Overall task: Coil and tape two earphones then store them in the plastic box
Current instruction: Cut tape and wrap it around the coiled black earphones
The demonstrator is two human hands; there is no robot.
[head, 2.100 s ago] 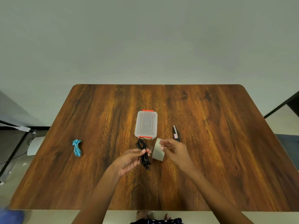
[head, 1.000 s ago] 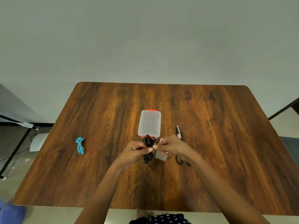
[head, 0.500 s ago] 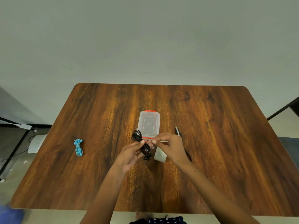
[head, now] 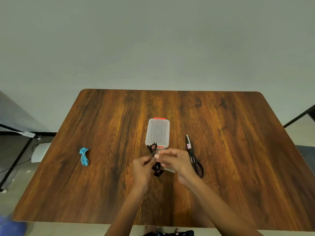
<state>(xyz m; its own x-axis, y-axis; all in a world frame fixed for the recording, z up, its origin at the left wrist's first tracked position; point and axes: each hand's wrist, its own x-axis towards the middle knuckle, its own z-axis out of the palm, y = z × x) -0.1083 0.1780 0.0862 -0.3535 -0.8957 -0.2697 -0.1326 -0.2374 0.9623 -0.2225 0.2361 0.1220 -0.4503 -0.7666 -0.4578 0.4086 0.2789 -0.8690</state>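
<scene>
My left hand (head: 142, 167) grips a coiled black earphone (head: 156, 166) at its middle, above the table just in front of the plastic box (head: 157, 132). The coil's loops stick out above and below my fingers. My right hand (head: 173, 161) pinches the coil from the right, fingertips touching those of my left hand, seemingly on a bit of tape. A grey roll of tape (head: 168, 169) lies mostly hidden under my right hand. The box is clear with red latches and its lid is on. A coiled blue earphone (head: 84, 156) lies on the table at the left.
Black-handled scissors (head: 193, 156) lie just right of my right hand, blades pointing away from me. The wooden table (head: 238, 150) ends at a pale wall behind. A dark frame and a cable stand on the floor at the left.
The black coil has turned more upright and moved slightly right. My right hand has shifted off the scissors and closed in on the coil beside my left fingers.
</scene>
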